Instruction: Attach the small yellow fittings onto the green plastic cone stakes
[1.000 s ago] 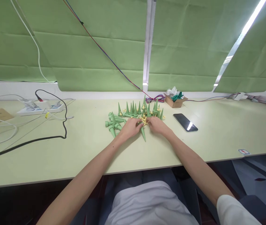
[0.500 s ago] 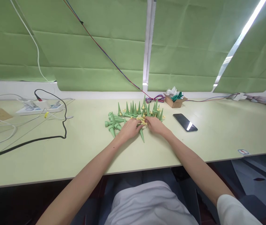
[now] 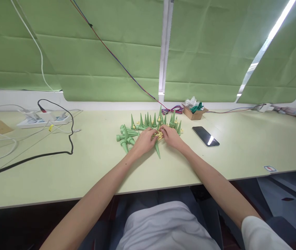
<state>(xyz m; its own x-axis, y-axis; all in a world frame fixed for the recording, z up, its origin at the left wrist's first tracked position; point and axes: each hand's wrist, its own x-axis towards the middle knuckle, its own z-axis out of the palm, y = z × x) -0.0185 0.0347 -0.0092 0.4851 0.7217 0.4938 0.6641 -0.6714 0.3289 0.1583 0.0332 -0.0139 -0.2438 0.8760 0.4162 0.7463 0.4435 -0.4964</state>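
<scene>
My left hand [image 3: 145,140] is at the middle of the table, with its fingers bent and close together over a small pile of yellow plastic pieces [image 3: 159,135]. Facing it from the other side, my right hand [image 3: 173,137] has its fingertips pinched at the same pile. What either pinch holds is too small to make out. Green cone-shaped plastic spikes [image 3: 148,119] stand upright behind my hands, several with yellow pieces at their bases. More green spikes [image 3: 127,133] lie in a heap left of my left hand. One spike [image 3: 157,150] points towards me between my wrists.
A black phone [image 3: 205,135] lies to the right. Behind it are a small cardboard box [image 3: 192,114] with crumpled plastic and a coiled red-blue wire [image 3: 174,109]. At the left are a power strip [image 3: 43,120] and a black cable [image 3: 71,139] crossing the table [image 3: 98,166].
Both hands stay over the yellow pile. My right fingers have risen slightly away from me, and my left fingers have shifted a little; the spikes look unchanged.
</scene>
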